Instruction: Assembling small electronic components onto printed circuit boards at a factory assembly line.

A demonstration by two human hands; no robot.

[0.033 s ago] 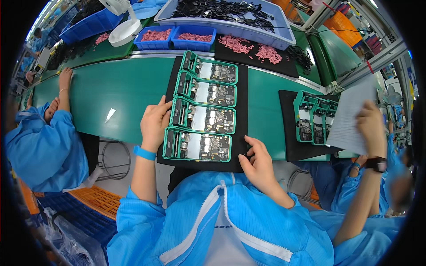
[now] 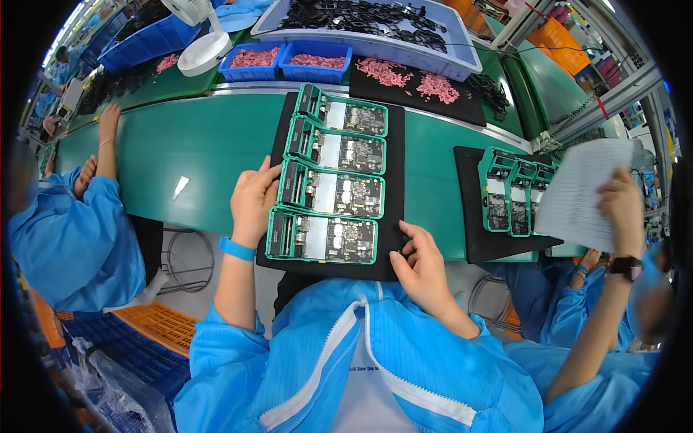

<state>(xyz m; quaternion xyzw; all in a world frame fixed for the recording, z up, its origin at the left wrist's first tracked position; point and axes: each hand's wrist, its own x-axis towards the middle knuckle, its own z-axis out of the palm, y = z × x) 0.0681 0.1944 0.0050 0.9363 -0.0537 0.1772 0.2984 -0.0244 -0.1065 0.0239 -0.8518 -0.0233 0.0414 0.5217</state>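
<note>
Before me lies a black mat (image 2: 392, 209) carrying a column of several green-rimmed electronic housings (image 2: 323, 237), each with a dark circuit board and a pale silver panel. Against the left side of the lower housings rests my left hand (image 2: 253, 204), a blue band on its wrist; its fingers are bent but apart, the tips at the housing edge, partly hidden. At the mat's lower right edge is my right hand (image 2: 421, 265), empty, with loosely curved fingers spread apart and fingertips near the mat.
On the green table (image 2: 188, 155) lies a small white slip (image 2: 180, 187). Behind stand blue bins (image 2: 315, 73) of pink pieces and a large tray (image 2: 456, 66) of black parts. At right, a co-worker's hand (image 2: 622, 209) holds paper sheets (image 2: 586, 195) over another mat of housings; another person sits left.
The co-worker's hand at right has shifted slightly right and down with the paper sheets. My own hands and the housings look almost unmoved.
</note>
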